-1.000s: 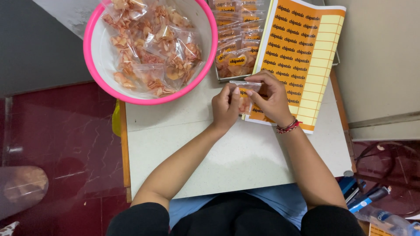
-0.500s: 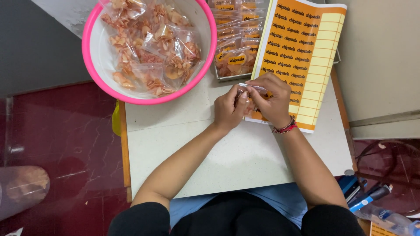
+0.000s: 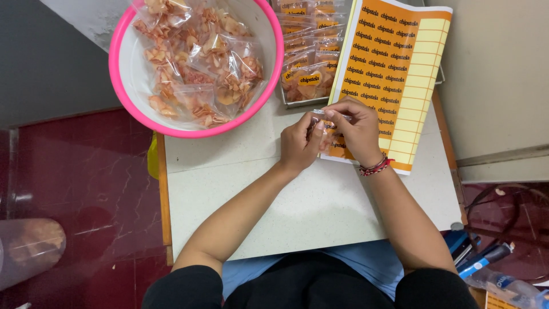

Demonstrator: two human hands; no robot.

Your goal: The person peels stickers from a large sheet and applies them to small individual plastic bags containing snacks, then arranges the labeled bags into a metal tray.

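Your white table point(image 3: 320, 212) carries a pink bowl point(image 3: 123, 94) of bagged chips and an orange sticker sheet point(image 3: 389, 63). Over the sheet's near edge, your left hand point(image 3: 300, 143) and right hand point(image 3: 360, 129) together pinch one small clear bag point(image 3: 329, 114).

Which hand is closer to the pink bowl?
Left. The left hand sits just below-right of the pink bowl; the right hand is farther right, over the sticker sheet.

Pink-rimmed white basin point(image 3: 123, 86); orange sticker sheet point(image 3: 394, 63) with a pale yellow grid edge; speckled off-white desk point(image 3: 297, 212); dark red floor point(image 3: 74, 183).
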